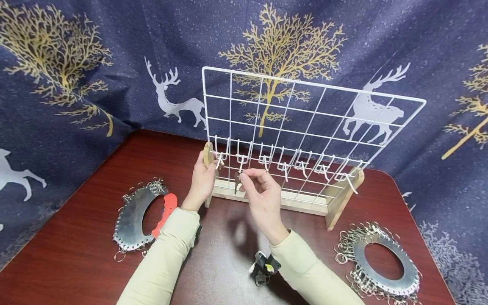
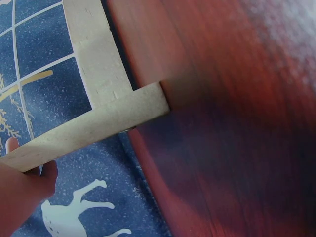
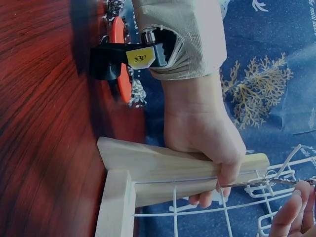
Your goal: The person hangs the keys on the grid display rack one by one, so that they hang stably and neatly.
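A white wire grid rack (image 1: 316,85) stands on a wooden base with a row of white hooks. My left hand (image 1: 201,183) grips its left wooden upright (image 2: 64,136), the thumb and fingers on opposite sides of the wood. Just below the second hook from the left (image 1: 242,159), my right hand (image 1: 263,199) pinches a metal key (image 1: 237,183) between thumb and forefinger. The key's blade hangs downward in the head view. Whether its ring touches the hook is too small to tell. In the right wrist view, only the right fingertips (image 3: 296,212) show.
Left on the dark red table lies a curved metal plate (image 1: 127,224) edged with small rings, with a red handle (image 1: 166,214). Another ringed oval plate (image 1: 381,281) lies at the right. Behind hangs a blue cloth (image 1: 126,25) with deer and trees.
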The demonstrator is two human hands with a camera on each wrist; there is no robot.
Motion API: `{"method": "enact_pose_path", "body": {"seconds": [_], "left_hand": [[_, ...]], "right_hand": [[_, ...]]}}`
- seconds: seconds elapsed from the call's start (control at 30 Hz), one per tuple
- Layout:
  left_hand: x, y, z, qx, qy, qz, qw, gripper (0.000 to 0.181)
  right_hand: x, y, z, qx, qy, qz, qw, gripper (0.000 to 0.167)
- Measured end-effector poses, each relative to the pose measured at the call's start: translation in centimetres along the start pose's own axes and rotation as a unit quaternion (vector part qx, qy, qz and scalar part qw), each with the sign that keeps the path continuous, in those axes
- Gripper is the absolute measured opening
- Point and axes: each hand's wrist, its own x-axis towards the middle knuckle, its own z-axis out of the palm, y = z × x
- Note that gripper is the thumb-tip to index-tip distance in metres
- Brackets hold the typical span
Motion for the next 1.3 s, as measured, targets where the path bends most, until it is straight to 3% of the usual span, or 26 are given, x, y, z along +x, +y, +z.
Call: {"method": "enact_pose_path", "body": {"seconds": [0.23, 0.53, 0.83, 1.03, 1.1, 1.17, 1.3], "left_hand": [[0.0, -0.1, 0.1, -0.002, 0.001, 0.002, 1.0, 0.014], [0.0, 0.3, -0.1, -0.006, -0.004, -0.016, 0.9999, 0.019], [0.0, 0.1, -0.1, 0.022, 0.004, -0.011, 0.9997, 0.02], [0.1, -0.1, -0.1, 0.022, 0.005, -0.007, 0.9997, 0.018], [0.1, 0.0, 0.0, 0.028, 0.007, -0.008, 0.9996, 0.019], [0.0, 0.0, 0.0, 0.032, 0.009, -0.011, 0.9994, 0.019], [0.0, 0.1, -0.1, 0.037, 0.01, -0.013, 0.9992, 0.018]], "right_hand": [[0.0, -0.1, 0.0, 0.002, 0.001, 0.007, 1.0, 0.012], [-0.2, 0.3, -0.4, 0.001, 0.004, 0.024, 0.9997, 0.014], [-0.6, 0.7, -1.8, -0.031, -0.025, 0.037, 0.9985, 0.012], [-1.1, 0.9, -3.4, -0.073, -0.06, 0.07, 0.993, 0.014], [-1.3, 1.0, -4.0, -0.103, -0.096, 0.091, 0.9859, 0.014], [-1.5, 1.1, -4.7, -0.14, -0.145, 0.115, 0.9727, 0.015], [-2.0, 1.4, -5.8, -0.223, -0.255, 0.132, 0.9318, 0.017]]}}
